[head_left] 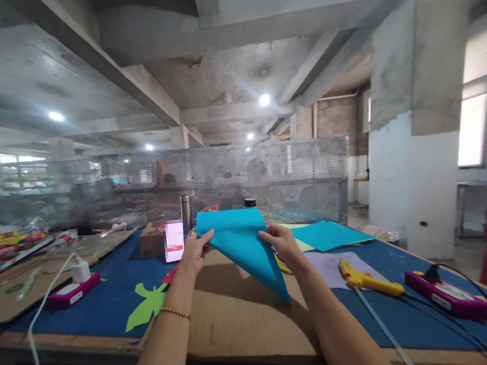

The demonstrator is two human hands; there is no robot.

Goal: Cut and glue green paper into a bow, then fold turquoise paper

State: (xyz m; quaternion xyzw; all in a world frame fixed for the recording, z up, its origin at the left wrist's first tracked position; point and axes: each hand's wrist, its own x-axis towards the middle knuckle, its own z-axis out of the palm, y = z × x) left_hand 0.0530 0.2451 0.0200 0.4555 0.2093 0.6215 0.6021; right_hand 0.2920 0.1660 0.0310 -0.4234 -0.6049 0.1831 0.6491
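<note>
Both my hands hold up a blue sheet (244, 246) that looks like paper or thin foam. My left hand (196, 250) pinches its left edge, thumb on the near face. At the right edge, my right hand (282, 241) grips it between thumb and fingers. The sheet's top is bent over, and its lower part hangs slanting to a point at the right, above a brown cardboard sheet (241, 322). A green cut-out shape (145, 306) lies left of my left forearm. Something yellow, partly hidden, shows beside my right wrist.
A yellow hot glue gun (369, 281) with a glue stick rests on the right, near a purple power strip (449, 297). More blue sheets (336, 234) lie behind it. A phone (174, 242), cardboard box (151, 240) and steel flask (186, 212) stand at the back. Another power strip (74, 292) sits left.
</note>
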